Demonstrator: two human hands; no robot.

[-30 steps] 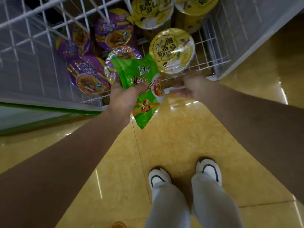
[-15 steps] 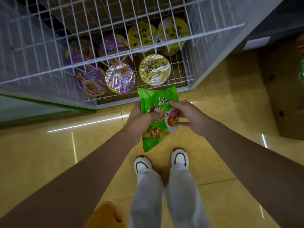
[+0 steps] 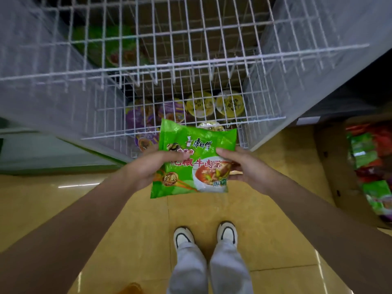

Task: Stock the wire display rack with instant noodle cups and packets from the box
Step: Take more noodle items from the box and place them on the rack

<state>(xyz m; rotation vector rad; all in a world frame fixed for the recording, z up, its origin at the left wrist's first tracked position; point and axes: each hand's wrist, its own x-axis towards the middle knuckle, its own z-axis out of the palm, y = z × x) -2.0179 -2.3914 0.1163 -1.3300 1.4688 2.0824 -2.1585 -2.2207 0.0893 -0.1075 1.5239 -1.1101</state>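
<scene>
Both the left hand [image 3: 148,166] and right hand [image 3: 246,166] pinch a crinkly green plastic noodle packet [image 3: 191,160] before the white wire display rack [image 3: 191,66], probably needing a lift onto a tier.

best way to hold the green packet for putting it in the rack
Grip the green packet by its two side edges, coming in from left and right, as the left hand and right hand do now. It is flat and soft, held face up; side grips leave the top edge free to lead into the rack.
</scene>
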